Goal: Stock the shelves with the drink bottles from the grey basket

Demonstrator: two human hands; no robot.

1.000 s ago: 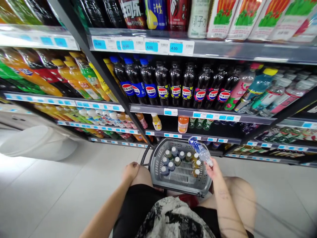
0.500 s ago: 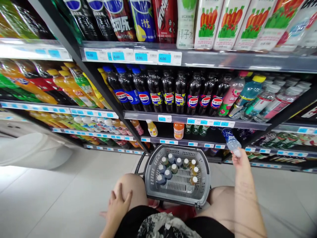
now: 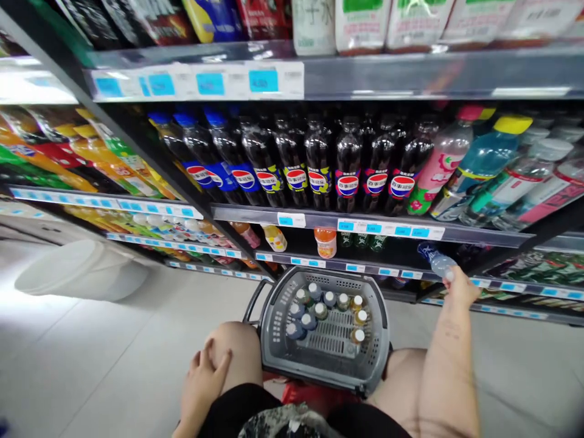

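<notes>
My right hand (image 3: 460, 287) grips a clear plastic bottle (image 3: 438, 261) with a dark blue label by its white-capped end. The bottle is tilted, its base pointing into the lower shelf (image 3: 314, 260) at the right. My left hand (image 3: 206, 372) rests on my left knee with the fingers spread, holding nothing. Between my knees stands a grey shopping basket (image 3: 269, 350), with several white-capped bottles (image 3: 320, 310) upright inside. An orange bottle (image 3: 326, 242) and a yellow bottle (image 3: 274, 238) stand on the lower shelf behind the basket.
Above, a shelf edge (image 3: 255, 218) carries a row of cola bottles (image 3: 296, 164), with pink and blue-green drinks at its right. A higher shelf edge (image 3: 387, 70) juts out overhead. A white tub (image 3: 77, 274) sits on the tiled floor (image 3: 137, 340) at left.
The view has tilted and come closer to the shelves. My right hand and its bottle appear slightly further right and remain at the lower shelf. My left hand stays on the knee.
</notes>
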